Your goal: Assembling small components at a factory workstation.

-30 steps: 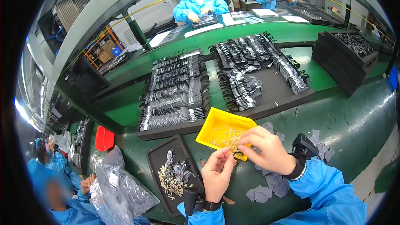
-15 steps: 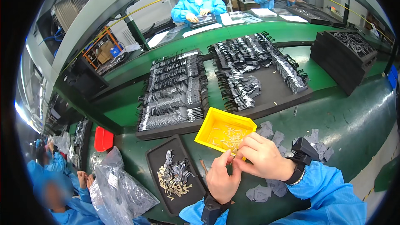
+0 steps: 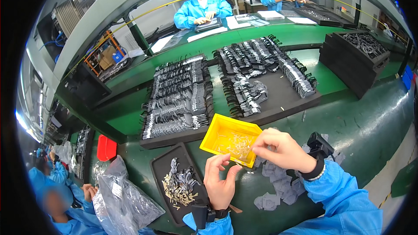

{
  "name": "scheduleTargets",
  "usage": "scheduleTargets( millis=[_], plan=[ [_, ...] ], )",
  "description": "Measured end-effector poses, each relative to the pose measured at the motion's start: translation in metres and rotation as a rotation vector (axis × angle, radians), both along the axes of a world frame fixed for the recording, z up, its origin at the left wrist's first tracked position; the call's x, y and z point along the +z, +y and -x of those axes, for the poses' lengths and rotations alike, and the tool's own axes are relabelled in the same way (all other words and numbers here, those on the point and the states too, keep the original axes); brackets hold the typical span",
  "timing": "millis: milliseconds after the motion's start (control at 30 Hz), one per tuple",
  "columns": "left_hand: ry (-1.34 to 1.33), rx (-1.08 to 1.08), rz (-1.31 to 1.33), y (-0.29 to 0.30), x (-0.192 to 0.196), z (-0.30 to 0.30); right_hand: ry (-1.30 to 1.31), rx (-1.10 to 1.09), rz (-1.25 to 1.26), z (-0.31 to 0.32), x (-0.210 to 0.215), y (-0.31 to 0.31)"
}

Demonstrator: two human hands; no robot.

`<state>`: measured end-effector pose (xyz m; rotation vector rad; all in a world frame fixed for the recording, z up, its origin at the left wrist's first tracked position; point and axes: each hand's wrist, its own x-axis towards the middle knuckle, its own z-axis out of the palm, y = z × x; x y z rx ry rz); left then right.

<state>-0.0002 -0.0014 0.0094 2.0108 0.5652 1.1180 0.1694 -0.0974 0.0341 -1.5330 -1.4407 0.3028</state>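
Note:
My left hand (image 3: 220, 182) is raised just in front of the yellow bin (image 3: 209, 141), its thumb and fingers apart. A tiny pale sliver (image 3: 238, 165) shows by the thumb tip; whether it touches the thumb I cannot tell. Over the bin's right rim, my right hand (image 3: 281, 150) has thumb and fingertips drawn together; anything between them is too small to make out. Many small cream-coloured strips (image 3: 239, 144) lie loose inside the bin. Left of my left hand, a black tray (image 3: 157, 172) carries a heap of dark cable-like parts with cream ends (image 3: 180, 187).
Thin grey flat pieces (image 3: 283, 187) are scattered beneath my right forearm. Behind the bin stand two black foam trays with rows of dark cable parts (image 3: 178, 100). Black stacked trays (image 3: 348, 65), a red bin (image 3: 106, 148) and a clear plastic bag (image 3: 126, 200) flank them. Co-workers sit around.
My hands, together in front of the yellow bin before, have come apart. The left moved slightly left and its fingers spread; the right rose to the bin's right rim.

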Motion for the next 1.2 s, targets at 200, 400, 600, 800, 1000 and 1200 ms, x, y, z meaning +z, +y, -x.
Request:
scheduleTargets(
  millis=[200, 400, 600, 800, 1000, 1200],
  plan=[
    [0.007, -0.038, -0.075, -0.006, 0.001, -0.001, 0.670, 0.388, 0.393, 0.013, 0.000, -0.023],
    [0.035, -0.177, 0.011, -0.009, 0.008, 0.000, 0.999, 0.463, 0.474, 0.018, -0.004, -0.045],
    [0.782, -0.902, -0.264, -0.028, 0.004, 0.003, 1.031, 0.403, 0.343, 0.001, -0.004, -0.087],
    [0.857, -0.715, -0.251, -0.037, -0.005, -0.002, 1.094, 0.354, 0.224, -0.002, -0.009, -0.096],
    [0.671, -0.643, -0.338, -0.041, -0.004, -0.012, 1.186, 0.328, 0.190, -0.002, -0.021, -0.096],
    [0.736, -0.627, -0.342, -0.046, -0.014, -0.018, 1.200, 0.298, 0.202, -0.002, -0.028, -0.094]
  ],
)
